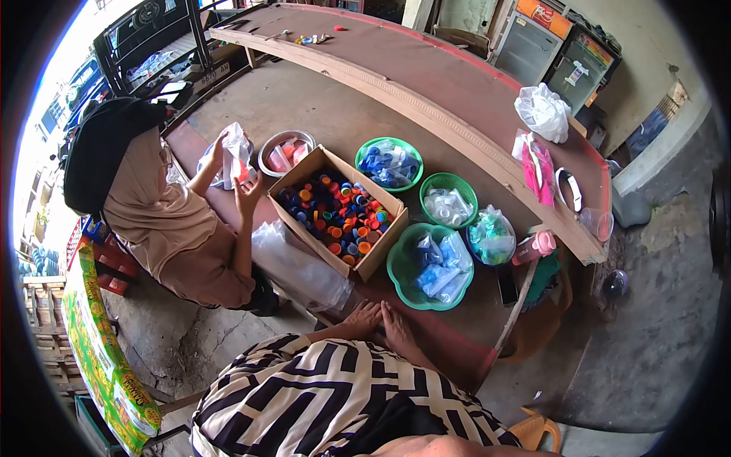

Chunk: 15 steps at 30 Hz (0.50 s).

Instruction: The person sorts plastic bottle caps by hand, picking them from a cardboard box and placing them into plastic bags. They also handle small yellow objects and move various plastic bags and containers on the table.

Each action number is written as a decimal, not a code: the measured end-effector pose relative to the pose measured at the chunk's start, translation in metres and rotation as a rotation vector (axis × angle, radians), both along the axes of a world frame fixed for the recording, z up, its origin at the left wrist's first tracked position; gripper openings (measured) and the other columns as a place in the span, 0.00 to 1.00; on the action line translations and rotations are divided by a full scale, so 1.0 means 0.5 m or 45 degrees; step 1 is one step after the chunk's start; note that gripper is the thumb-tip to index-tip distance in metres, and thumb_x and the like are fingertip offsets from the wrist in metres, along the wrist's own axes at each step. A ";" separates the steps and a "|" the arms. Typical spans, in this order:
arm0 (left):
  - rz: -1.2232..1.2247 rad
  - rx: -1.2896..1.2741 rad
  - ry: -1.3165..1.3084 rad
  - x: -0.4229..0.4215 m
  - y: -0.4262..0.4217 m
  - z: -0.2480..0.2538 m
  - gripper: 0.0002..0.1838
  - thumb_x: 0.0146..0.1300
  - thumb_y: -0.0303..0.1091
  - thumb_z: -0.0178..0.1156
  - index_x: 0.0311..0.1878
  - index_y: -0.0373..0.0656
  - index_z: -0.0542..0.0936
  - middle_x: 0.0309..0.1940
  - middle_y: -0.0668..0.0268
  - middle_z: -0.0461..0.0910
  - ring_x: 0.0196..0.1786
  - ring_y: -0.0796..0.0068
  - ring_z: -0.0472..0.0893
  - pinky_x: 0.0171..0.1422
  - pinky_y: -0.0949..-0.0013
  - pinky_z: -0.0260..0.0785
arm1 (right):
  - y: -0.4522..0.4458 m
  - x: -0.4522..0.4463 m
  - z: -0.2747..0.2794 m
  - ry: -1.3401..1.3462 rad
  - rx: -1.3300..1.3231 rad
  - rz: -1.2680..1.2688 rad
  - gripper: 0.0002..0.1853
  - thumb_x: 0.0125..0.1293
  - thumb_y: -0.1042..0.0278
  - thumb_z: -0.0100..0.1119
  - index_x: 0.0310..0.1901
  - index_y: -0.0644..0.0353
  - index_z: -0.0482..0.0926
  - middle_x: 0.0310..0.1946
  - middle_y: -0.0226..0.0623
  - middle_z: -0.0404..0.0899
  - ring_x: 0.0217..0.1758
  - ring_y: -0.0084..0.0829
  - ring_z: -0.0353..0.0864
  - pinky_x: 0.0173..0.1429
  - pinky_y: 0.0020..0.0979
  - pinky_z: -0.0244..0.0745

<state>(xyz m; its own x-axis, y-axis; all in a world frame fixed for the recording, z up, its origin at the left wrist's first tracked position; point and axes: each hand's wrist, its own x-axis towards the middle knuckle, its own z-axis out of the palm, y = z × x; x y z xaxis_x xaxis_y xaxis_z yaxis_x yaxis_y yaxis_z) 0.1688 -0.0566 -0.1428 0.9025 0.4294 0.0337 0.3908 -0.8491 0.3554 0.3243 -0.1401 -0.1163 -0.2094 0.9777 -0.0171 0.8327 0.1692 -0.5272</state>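
Note:
My left hand (361,318) and my right hand (398,330) rest side by side at the near edge of the table, fingers stretched out and nothing held. Just beyond them stands a cardboard box (381,257) full of colourful bottle caps (335,213). To the left of my left hand lies a pile of clear plastic bags (301,263). A green scalloped basin (403,282) beyond my right hand holds bagged light-blue pieces (442,266). Farther back are a green basin (420,179) of bagged blue caps and a smaller green basin (474,199) with bagged white pieces.
A co-worker (171,221) on the left handles a plastic bag (237,152) with reddish items, near a metal bowl (264,156). At right are a bowl with bagged teal and blue pieces (491,236), a pink bottle (535,247) and a phone (507,285). A wooden ledge (411,103) crosses behind.

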 end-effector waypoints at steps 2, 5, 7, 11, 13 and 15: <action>0.009 -0.094 0.028 0.003 0.003 0.019 0.37 0.49 0.43 0.65 0.61 0.37 0.66 0.59 0.53 0.69 0.64 0.55 0.67 0.67 0.46 0.58 | 0.003 0.005 -0.016 -0.001 -0.006 -0.019 0.52 0.52 0.71 0.66 0.73 0.64 0.41 0.65 0.59 0.59 0.69 0.54 0.60 0.69 0.45 0.60; 0.004 -0.267 0.050 0.004 0.013 0.040 0.35 0.48 0.40 0.66 0.58 0.35 0.67 0.53 0.52 0.71 0.63 0.54 0.69 0.64 0.50 0.63 | 0.001 0.005 0.011 0.048 -0.119 -0.105 0.50 0.54 0.73 0.63 0.73 0.61 0.42 0.60 0.59 0.66 0.64 0.56 0.66 0.65 0.45 0.64; -0.015 -0.350 0.045 -0.002 0.018 0.061 0.34 0.47 0.38 0.66 0.57 0.35 0.68 0.51 0.51 0.71 0.62 0.53 0.70 0.62 0.53 0.65 | -0.003 0.004 0.021 0.100 -0.230 -0.178 0.48 0.55 0.74 0.61 0.74 0.59 0.42 0.58 0.59 0.69 0.60 0.57 0.69 0.62 0.45 0.67; 0.105 -0.710 -0.334 -0.031 0.026 0.069 0.33 0.46 0.40 0.71 0.53 0.35 0.70 0.41 0.50 0.77 0.47 0.50 0.79 0.51 0.57 0.72 | -0.012 0.015 0.038 0.292 -0.447 -0.241 0.47 0.56 0.62 0.67 0.73 0.56 0.48 0.56 0.59 0.71 0.59 0.55 0.73 0.59 0.46 0.70; 0.218 -0.759 -0.292 -0.047 0.034 0.084 0.32 0.46 0.42 0.73 0.51 0.34 0.72 0.37 0.50 0.79 0.42 0.50 0.82 0.48 0.57 0.73 | -0.013 0.021 0.050 0.466 -0.399 -0.224 0.41 0.55 0.60 0.69 0.68 0.60 0.58 0.52 0.54 0.75 0.56 0.49 0.76 0.58 0.42 0.71; 0.336 -0.880 -0.306 -0.067 0.041 0.139 0.30 0.48 0.46 0.73 0.48 0.34 0.76 0.35 0.50 0.82 0.37 0.51 0.83 0.44 0.58 0.74 | -0.001 0.028 0.056 0.569 -0.441 -0.216 0.38 0.55 0.59 0.70 0.65 0.61 0.62 0.50 0.50 0.76 0.55 0.44 0.77 0.58 0.40 0.71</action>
